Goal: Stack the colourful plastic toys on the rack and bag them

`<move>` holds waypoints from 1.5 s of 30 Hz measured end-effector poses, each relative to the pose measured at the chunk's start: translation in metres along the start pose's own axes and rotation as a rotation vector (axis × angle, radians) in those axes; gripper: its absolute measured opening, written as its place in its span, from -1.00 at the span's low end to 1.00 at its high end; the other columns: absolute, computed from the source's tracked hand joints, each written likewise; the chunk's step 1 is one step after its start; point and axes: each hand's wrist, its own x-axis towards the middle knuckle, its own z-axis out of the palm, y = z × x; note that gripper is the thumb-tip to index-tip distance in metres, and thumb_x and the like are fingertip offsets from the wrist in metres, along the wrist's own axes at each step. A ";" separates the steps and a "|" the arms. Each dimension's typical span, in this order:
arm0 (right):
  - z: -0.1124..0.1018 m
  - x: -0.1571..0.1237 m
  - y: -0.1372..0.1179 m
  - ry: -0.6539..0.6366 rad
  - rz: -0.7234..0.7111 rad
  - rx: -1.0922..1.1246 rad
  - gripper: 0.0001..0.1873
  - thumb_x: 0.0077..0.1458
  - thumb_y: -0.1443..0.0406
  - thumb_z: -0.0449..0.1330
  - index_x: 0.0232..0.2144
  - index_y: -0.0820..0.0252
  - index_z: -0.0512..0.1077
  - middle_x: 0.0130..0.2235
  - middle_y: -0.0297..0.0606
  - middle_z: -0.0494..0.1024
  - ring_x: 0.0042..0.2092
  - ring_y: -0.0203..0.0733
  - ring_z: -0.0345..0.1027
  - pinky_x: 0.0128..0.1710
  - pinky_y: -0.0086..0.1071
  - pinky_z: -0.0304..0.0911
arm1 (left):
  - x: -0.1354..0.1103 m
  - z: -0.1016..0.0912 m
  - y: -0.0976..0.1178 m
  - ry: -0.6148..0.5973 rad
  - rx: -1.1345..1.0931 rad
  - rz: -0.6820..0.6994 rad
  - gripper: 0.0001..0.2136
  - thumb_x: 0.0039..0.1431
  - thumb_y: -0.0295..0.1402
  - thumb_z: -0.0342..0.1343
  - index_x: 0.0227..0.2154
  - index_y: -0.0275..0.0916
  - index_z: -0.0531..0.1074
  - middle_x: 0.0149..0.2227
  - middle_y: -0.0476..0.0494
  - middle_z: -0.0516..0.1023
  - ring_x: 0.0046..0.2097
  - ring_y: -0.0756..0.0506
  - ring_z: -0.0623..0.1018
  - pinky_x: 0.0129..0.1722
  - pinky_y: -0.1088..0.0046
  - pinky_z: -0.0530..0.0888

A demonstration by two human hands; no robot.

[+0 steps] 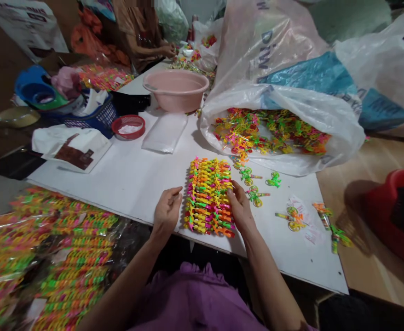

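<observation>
Neat rows of small, brightly coloured plastic toys (209,197) lie side by side at the table's front edge, in yellow, green, pink and orange. My left hand (167,211) is just to their left, fingers loosely bent and apart, with a narrow gap between it and the rows. On the opposite side, my right hand (241,207) touches the right edge of the rows, its thumb and fingers closed on the end pieces. Loose toys with round wheel shapes, such as a green and yellow one (255,195), lie right of that hand.
A big white plastic bag (340,147) spills loose toys behind the rows. Farther back are a pink basin (177,94), clear plastic bags (164,133) and a red basket (129,128). Packed toys (74,257) sit low at left, a red tub (388,216) at right. Another person (140,37) works beyond.
</observation>
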 end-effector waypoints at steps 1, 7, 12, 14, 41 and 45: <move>0.001 -0.001 0.001 0.003 0.000 0.016 -0.29 0.02 0.03 0.12 0.13 0.27 0.11 0.05 -0.01 0.36 -0.04 -0.10 0.34 -0.09 -0.25 0.30 | -0.001 -0.002 0.003 -0.021 0.033 0.036 -0.76 0.14 -0.23 0.00 -0.23 -0.25 0.43 -0.15 -0.16 0.45 -0.11 -0.08 0.45 -0.12 0.39 0.41; 0.002 -0.005 0.007 0.023 0.008 0.100 -0.30 0.00 0.02 0.16 0.12 0.22 0.14 0.06 -0.06 0.35 -0.03 -0.11 0.34 -0.09 -0.26 0.29 | -0.001 0.000 0.015 -0.139 0.119 0.196 -0.85 0.15 -0.32 -0.02 -0.36 -0.24 0.42 -0.28 -0.10 0.46 -0.21 -0.03 0.46 -0.20 0.45 0.41; -0.001 -0.006 0.012 0.033 0.035 0.152 -0.32 -0.02 0.03 0.18 0.11 0.19 0.18 0.02 -0.09 0.39 -0.02 -0.08 0.33 -0.06 -0.21 0.27 | 0.004 -0.001 0.013 -0.187 0.123 0.178 -0.82 0.18 -0.30 -0.06 -0.33 -0.23 0.42 -0.27 -0.11 0.47 -0.20 -0.04 0.46 -0.19 0.45 0.40; -0.001 -0.005 0.013 0.035 0.033 0.170 -0.33 -0.01 0.04 0.17 0.10 0.19 0.19 0.02 -0.10 0.40 -0.01 -0.08 0.32 -0.03 -0.20 0.26 | 0.006 -0.003 0.012 -0.215 0.125 0.202 -0.80 0.19 -0.29 -0.07 -0.34 -0.23 0.42 -0.27 -0.11 0.47 -0.19 -0.04 0.46 -0.17 0.44 0.38; -0.012 -0.007 0.006 0.014 0.051 0.016 -0.35 0.01 0.00 0.12 0.07 0.23 0.21 -0.01 -0.09 0.40 -0.18 -0.14 0.37 -0.41 -0.38 0.29 | 0.064 -0.025 0.033 -0.606 0.699 0.949 -0.79 0.26 -0.35 -0.10 -0.25 -0.23 0.44 -0.29 -0.10 0.54 -0.22 -0.03 0.50 -0.20 0.45 0.44; -0.012 -0.007 0.005 0.017 0.023 0.002 -0.38 0.02 0.01 0.12 0.06 0.23 0.24 -0.02 -0.09 0.41 -0.09 -0.10 0.34 -0.22 -0.32 0.30 | 0.060 -0.025 0.029 -0.521 0.684 1.007 -0.80 0.25 -0.37 -0.09 -0.25 -0.25 0.44 -0.31 -0.12 0.56 -0.25 -0.04 0.52 -0.24 0.44 0.46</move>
